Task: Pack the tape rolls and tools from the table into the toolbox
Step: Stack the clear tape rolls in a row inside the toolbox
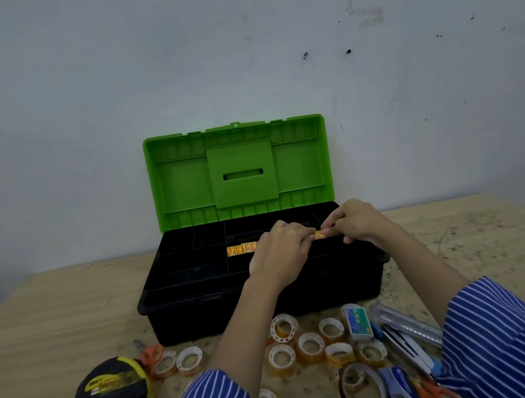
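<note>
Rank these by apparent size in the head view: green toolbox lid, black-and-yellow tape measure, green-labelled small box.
1. Green toolbox lid
2. Black-and-yellow tape measure, though it lies nearer the camera
3. Green-labelled small box

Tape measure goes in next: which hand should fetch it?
Probably the left. The tape measure lies on the table at the near left, on the left hand's side. The right hand would have to cross over. Both hands are now at the tape rolls in the toolbox.
</note>
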